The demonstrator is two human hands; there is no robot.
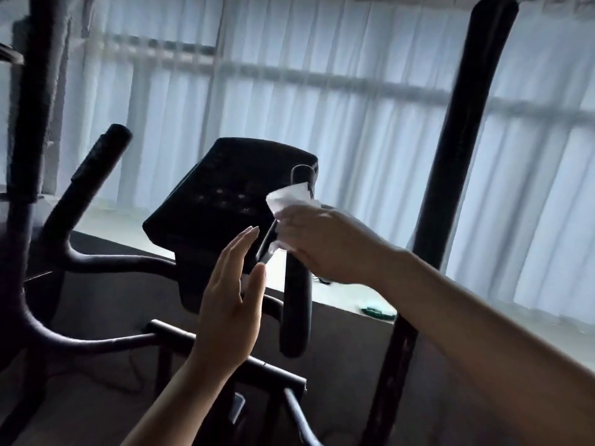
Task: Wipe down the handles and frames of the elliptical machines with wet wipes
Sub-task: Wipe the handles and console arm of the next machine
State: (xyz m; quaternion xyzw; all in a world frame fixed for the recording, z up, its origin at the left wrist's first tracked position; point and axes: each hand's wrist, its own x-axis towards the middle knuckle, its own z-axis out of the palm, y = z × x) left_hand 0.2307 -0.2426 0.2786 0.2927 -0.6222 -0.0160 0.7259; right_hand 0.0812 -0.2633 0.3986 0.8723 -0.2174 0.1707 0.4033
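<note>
Wipe [291,201] gripped in right hand [325,243], wrapped round handle [294,304].

Single view — head-worn, wide-angle, tilted so verticals lean. Looks forward and slightly down from standing height, close in on an elliptical's console [225,194] and inner handlebar [296,304]. Both forearms enter from the bottom edge. Faces a curtained window wall [370,75] — strong backlight, machine mostly silhouette.
</note>
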